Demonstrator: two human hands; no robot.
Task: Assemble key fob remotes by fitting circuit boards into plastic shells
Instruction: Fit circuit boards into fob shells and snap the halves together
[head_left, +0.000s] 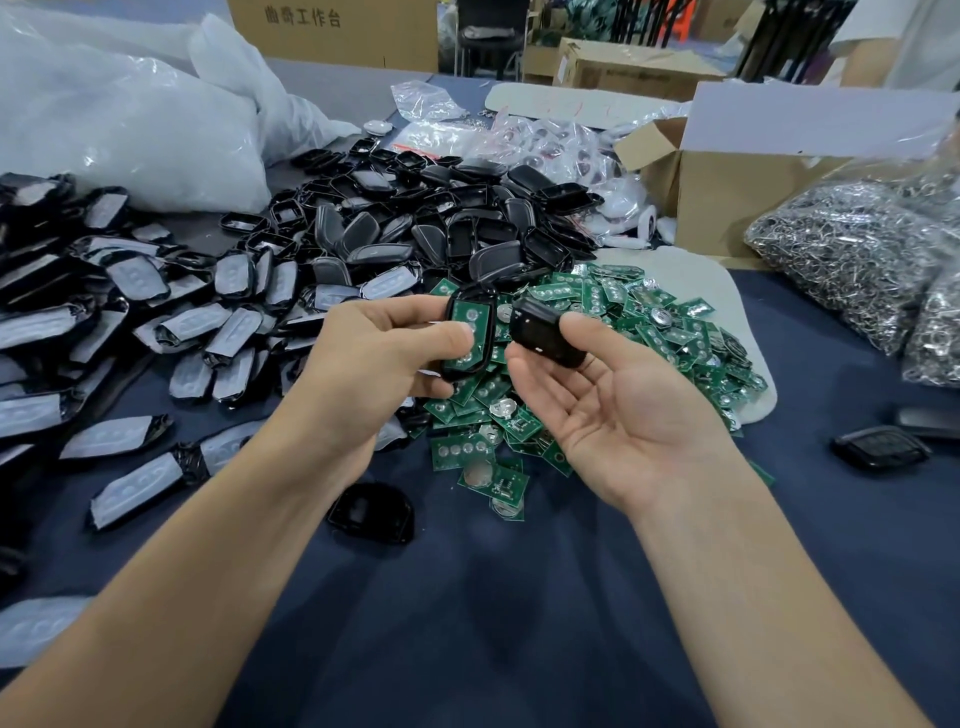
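Left hand (374, 358) grips board-filled shell (467, 327) over the board pile (665, 332); right hand (623, 415) pinches cover (545, 332); next, probably align and snap.

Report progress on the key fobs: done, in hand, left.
Done: what looks like a closed fob lies on the table at right. In hand: the left hand holds a shell with a green board seated in it; the right hand pinches the black cover, not yet joined. Left: the heaps of loose boards and empty shells are large.
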